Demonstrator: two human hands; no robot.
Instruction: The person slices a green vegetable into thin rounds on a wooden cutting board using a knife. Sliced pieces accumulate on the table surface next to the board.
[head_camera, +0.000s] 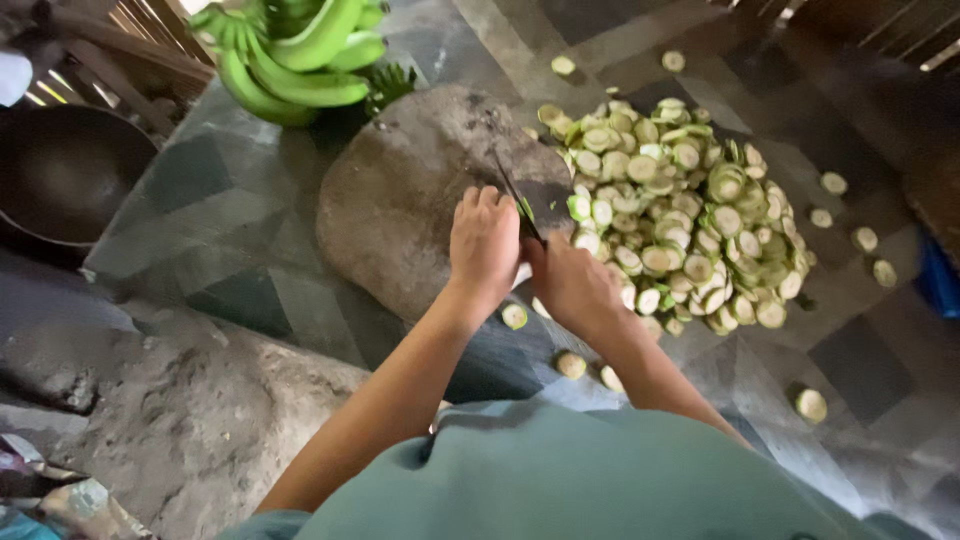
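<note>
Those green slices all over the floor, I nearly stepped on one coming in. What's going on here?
A person is slicing an unripe green banana on a round wooden block set on the floor. The left hand holds the banana piece down, while the right hand works a knife through it. A big pile of cut slices lies to the right of the block, with strays scattered around. A bunch of whole green bananas waits behind the block, and a dark pan sits to the left.

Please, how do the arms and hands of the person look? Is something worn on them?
Both arms are bare from the hands up to where they leave the picture. The left hand and right hand show no gloves, rings, watch or bracelet. No sleeves can be seen. Teal cloth covers the lap below them.
</note>
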